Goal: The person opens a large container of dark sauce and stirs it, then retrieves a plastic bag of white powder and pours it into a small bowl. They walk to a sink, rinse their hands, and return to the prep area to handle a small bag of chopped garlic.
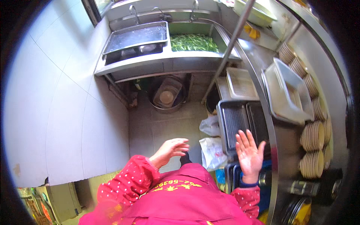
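My left hand (pixel 171 150) is held over the tiled floor in front of the apron (pixel 182 202), its fingers loosely extended and nothing in it. My right hand (pixel 249 154), palm up with the fingers spread, is also bare and hangs near the dark plastic trays (pixel 233 123) on the lower shelf. A white plastic bag (pixel 212 153) lies between the two hands, beside the trays. Ahead, a steel double sink holds green leafy vegetables (pixel 194 43) in its right basin. A metal tray (pixel 137 36) rests over the left basin.
A large pot (pixel 167 95) with containers inside stands under the sink. At right, a steel counter carries a translucent plastic bin (pixel 292 95) and stacked plates (pixel 312 136). A perforated plastic basket (pixel 242 83) sits below it. A metal pole (pixel 232 45) rises near the sink's right end; a white wall (pixel 67 107) is at left.
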